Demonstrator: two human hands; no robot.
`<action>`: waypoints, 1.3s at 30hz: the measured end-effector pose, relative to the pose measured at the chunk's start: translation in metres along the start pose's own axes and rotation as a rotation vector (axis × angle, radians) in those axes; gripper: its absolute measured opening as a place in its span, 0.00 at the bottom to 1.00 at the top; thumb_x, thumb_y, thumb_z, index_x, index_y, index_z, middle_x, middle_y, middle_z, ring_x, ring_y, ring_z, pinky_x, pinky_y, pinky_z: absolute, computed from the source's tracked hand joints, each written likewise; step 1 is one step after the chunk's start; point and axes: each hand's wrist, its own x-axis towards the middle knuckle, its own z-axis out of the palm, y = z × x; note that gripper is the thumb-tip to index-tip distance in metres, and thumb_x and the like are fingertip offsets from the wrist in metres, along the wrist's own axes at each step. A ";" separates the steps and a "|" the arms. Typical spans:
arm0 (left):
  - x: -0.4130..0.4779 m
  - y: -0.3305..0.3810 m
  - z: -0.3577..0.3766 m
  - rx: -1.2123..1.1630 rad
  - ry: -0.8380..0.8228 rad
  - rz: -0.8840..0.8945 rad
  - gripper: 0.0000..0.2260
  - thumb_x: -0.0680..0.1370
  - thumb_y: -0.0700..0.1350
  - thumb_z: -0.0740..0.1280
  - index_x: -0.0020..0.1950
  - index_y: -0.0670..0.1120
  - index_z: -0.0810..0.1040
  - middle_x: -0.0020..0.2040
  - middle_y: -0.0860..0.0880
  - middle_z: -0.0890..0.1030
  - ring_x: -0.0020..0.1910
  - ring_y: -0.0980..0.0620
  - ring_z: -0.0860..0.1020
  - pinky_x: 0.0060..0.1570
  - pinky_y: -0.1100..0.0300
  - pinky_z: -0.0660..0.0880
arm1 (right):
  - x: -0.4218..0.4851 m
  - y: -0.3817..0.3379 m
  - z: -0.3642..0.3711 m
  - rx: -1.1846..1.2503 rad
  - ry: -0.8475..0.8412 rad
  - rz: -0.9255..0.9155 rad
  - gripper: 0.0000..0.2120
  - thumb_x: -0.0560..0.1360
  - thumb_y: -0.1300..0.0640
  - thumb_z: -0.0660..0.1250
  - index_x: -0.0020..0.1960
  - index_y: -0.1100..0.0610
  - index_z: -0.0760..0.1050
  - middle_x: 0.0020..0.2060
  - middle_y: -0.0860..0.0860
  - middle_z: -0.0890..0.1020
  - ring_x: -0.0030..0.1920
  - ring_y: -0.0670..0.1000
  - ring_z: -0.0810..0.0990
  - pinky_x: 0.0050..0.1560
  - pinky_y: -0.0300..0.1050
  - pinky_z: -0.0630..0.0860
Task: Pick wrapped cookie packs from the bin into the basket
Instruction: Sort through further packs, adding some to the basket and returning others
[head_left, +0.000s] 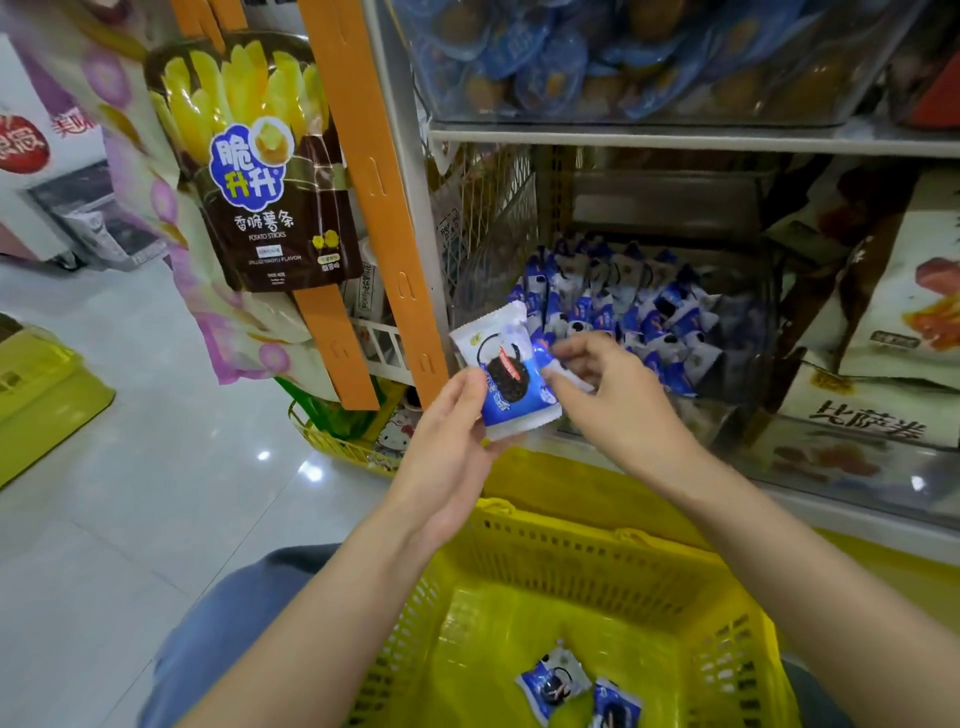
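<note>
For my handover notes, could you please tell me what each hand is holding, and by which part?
The left hand grips a wrapped cookie pack by its lower left edge; the right hand pinches the same pack's right edge.

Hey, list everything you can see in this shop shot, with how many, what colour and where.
held cookie pack: one, blue and white, between both hands
bin cookie packs: many, blue and white, piled in the clear bin on the lower shelf
basket: one, yellow, below the hands
basket cookie packs: two, blue and white, on the basket floor
potato sticks bag: one, brown and yellow, hanging on the orange strip at left
upper bin snacks: many, blue, top shelf
snack bags: several, cream and brown, right of the bin
left hand: one, holds the pack's lower left
right hand: one, pinches the pack's right edge
</note>
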 end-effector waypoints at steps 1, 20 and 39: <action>-0.001 -0.002 0.001 -0.024 -0.025 -0.021 0.20 0.75 0.53 0.59 0.64 0.45 0.72 0.60 0.43 0.79 0.57 0.45 0.78 0.51 0.50 0.76 | -0.004 0.003 0.000 0.017 -0.068 0.018 0.05 0.74 0.57 0.66 0.47 0.50 0.72 0.39 0.42 0.77 0.41 0.41 0.76 0.41 0.28 0.70; 0.001 0.028 -0.026 0.277 0.081 -0.049 0.14 0.78 0.50 0.63 0.61 0.46 0.74 0.58 0.46 0.80 0.58 0.49 0.78 0.63 0.49 0.71 | 0.015 -0.026 0.019 0.378 0.061 0.092 0.07 0.72 0.54 0.69 0.49 0.53 0.74 0.46 0.52 0.83 0.44 0.47 0.83 0.43 0.43 0.80; 0.027 0.044 -0.032 0.486 0.017 0.173 0.15 0.75 0.44 0.67 0.61 0.46 0.69 0.54 0.49 0.79 0.49 0.58 0.78 0.48 0.69 0.74 | 0.075 -0.011 -0.034 0.090 0.140 0.246 0.13 0.74 0.48 0.67 0.42 0.58 0.78 0.32 0.52 0.83 0.37 0.51 0.81 0.40 0.41 0.77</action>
